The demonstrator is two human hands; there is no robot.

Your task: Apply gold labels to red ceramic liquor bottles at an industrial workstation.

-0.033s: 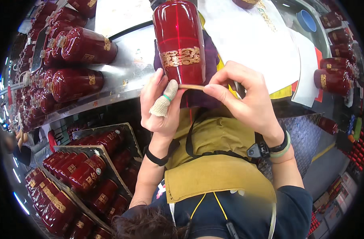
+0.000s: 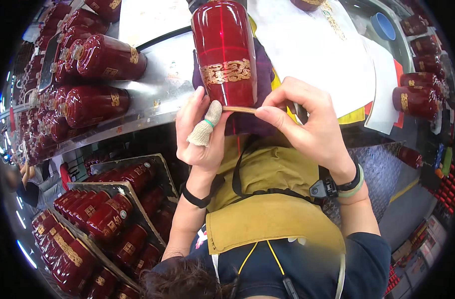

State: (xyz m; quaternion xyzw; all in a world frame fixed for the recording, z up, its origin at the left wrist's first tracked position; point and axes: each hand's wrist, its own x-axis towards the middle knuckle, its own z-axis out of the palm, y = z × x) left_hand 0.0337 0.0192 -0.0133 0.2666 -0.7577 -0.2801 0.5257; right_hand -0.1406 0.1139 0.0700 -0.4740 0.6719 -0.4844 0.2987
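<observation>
A glossy dark-red jar (image 2: 222,40) with a gold scrollwork band lies on a dark purple cloth (image 2: 264,65), its base toward me. Thin red light lines cross it. Along the base edge runs a narrow gold-brown strip (image 2: 239,109). At the strip's left end, my left hand (image 2: 200,132) is closed, one finger wearing a beige cloth finger cot (image 2: 205,124) with a green band. My right hand (image 2: 307,119) pinches the strip's right end between thumb and forefinger. How the left fingertips grip the strip is partly hidden.
Several similar red jars (image 2: 108,57) lie on the metal bench at left, with more in wooden-sided crates (image 2: 128,199) below. White sheets (image 2: 312,50) cover the right of the bench, near a blue bowl (image 2: 383,26). More jars (image 2: 415,102) stand at far right. Another person (image 2: 38,179) is at far left.
</observation>
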